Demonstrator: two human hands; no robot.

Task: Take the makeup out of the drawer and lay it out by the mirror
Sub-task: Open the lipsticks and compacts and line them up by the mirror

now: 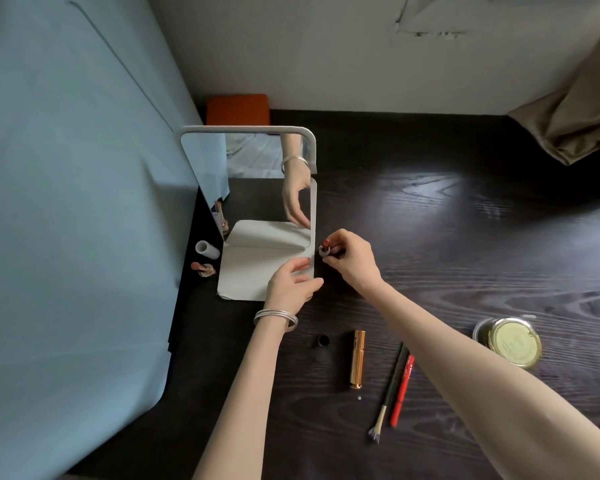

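Lipstick [325, 247] in right grip [349, 259], beside mirror [253, 188] edge

The dark wood-grain counter [430, 220] carries a white mirror [257, 188], gold tube [356, 358], brush [388, 393], red pencil [402, 389] and round tin [511, 342].

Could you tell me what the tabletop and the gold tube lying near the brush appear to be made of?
The tabletop looks like dark-stained wood or wood veneer: swirling grain shows, with a soft sheen. The gold tube looks like polished metal or metallised plastic: ribbed, with bright highlights.
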